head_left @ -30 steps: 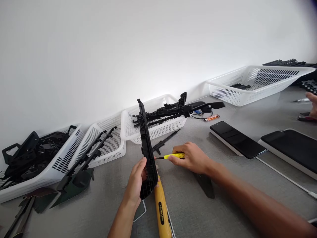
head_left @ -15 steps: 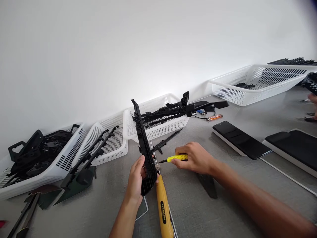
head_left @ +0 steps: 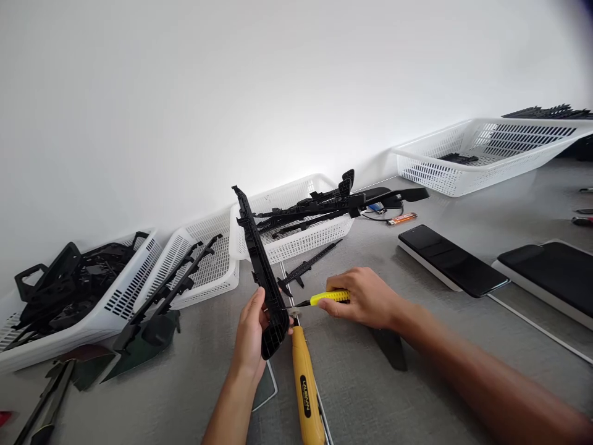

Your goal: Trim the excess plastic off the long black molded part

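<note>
My left hand is closed around the lower part of a long black plastic trim piece, tilted upright with its ribbed side showing. A knife with a yellow handle is gripped in my right hand, its blade pointing left and meeting the trim piece's right edge near the bottom. Below that spot lies a yellow-handled tool with a metal tip, partly behind the trim piece. A black caliper rests on the table just beyond.
White baskets of black plastic parts stand along the wall: a full one, one in the middle and another at the right. Two phone-like black slabs lie at right. A lighter sits behind them. Dark trim pieces lie at left.
The trim piece has tilted and shifted left and slightly up in my left hand. The knife has moved slightly left, its blade now at the piece's edge. Another person's hand has left the right side.
</note>
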`<state>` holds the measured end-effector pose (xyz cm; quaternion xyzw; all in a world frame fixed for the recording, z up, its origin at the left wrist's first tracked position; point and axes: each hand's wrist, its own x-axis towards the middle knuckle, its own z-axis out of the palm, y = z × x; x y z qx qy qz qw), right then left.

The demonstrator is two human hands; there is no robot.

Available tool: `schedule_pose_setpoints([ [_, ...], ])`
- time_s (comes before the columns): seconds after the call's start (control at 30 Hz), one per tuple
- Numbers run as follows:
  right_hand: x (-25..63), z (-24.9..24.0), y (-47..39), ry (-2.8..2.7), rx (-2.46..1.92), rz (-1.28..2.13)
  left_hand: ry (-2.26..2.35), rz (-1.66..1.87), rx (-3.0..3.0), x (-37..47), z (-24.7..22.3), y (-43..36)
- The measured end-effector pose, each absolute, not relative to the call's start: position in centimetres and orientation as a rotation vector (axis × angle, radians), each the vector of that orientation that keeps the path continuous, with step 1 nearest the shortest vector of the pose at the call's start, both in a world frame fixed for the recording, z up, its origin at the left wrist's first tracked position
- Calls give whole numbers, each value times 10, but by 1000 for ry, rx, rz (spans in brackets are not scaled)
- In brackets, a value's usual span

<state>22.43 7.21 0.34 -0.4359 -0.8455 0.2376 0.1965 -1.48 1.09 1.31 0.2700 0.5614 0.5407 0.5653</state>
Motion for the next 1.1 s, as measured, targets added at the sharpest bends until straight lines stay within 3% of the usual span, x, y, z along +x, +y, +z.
schedule_pose_setpoints([
  [0.7, 222, 5, 73, -2378, -1180, 886, 1299, 1292, 625, -12, 12, 11],
  [1.1, 224, 7, 74, -2312, -1256, 819, 1310, 1281, 600, -10, 13, 11],
])
